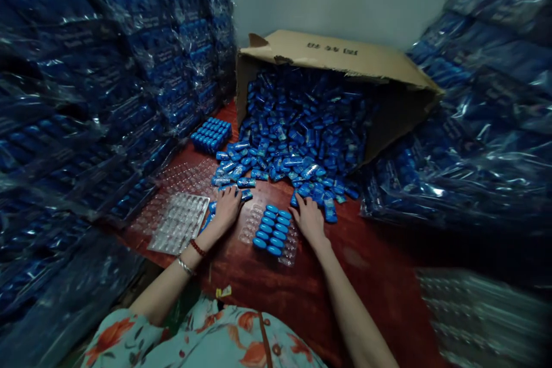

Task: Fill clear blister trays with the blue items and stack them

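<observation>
- Here's the clear tray [247, 231] on the red table [353, 299], right between the two hands, and by the look of it about half filled.
- Count them: twelve blue capsules [268, 222], two middle columns of six; the outer column on each side shows bare cells.
- Left hand [227, 205] is down on the loose blue pieces beside the tray, fingers curled; whether it grips one, I can't tell.
- Right hand [309, 218] is at the near edge of the blue heap [297, 126], fingertips among the pieces, grip hidden.
- Plenty left: one tipped carton [345, 52] spills that heap, far too many to count.
- One filled block [211, 134] sits beyond; bare trays [179, 224] lie left, their number unclear.
</observation>
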Tool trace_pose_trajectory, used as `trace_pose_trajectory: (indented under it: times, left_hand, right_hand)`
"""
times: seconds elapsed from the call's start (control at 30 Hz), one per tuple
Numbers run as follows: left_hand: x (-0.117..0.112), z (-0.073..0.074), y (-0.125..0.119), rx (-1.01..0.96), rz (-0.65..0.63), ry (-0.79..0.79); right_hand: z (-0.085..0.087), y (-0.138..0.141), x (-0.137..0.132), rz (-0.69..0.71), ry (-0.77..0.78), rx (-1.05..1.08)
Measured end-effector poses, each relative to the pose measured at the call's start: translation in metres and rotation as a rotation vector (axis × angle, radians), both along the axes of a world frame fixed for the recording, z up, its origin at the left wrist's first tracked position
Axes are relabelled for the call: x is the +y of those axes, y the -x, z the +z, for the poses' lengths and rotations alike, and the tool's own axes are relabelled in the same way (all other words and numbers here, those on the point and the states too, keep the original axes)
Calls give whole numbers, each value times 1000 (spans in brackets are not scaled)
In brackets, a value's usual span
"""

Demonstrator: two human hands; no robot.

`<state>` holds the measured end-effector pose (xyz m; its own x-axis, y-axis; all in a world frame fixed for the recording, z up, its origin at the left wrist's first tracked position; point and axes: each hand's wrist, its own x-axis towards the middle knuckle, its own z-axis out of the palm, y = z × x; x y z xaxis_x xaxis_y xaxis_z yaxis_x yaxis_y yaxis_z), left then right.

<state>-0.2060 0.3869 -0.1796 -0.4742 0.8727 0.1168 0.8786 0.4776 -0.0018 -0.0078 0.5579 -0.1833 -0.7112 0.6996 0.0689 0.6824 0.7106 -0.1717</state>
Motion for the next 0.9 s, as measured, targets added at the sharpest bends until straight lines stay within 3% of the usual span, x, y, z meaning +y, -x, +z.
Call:
trace_pose_trajectory:
  times: [0.13, 0.27, 0.37, 0.47, 0.63, 0.7, 0.8, 0.9]
  left_hand:
    - [0, -12, -8, -50, -37, -26]
    - [-21, -22, -9, -277, -54, -232]
    - [-27, -15, -8, -535, -34, -444]
    - [-21, 2, -10, -662, -114, -548]
    - [0, 15, -11, -645, -284, -504]
    - [5, 12, -10, -601, -328, -474]
    - [8, 6, -6, -502, -395, -418]
    - [9, 6, -3, -438, -466, -291]
  right_hand:
    - [-11, -6, 3, 68, -20, 46]
    - [-24, -36, 9, 124, 130, 339]
    - [-23, -41, 11, 115, 218, 476]
    - [-13, -23, 6, 70, 156, 349]
    - [-1, 11, 3, 60, 46, 52]
    - [-3, 9, 6, 59, 90, 131]
    - [-5, -16, 8, 19, 221, 404]
    - [-1, -55, -2, -162, 400, 562]
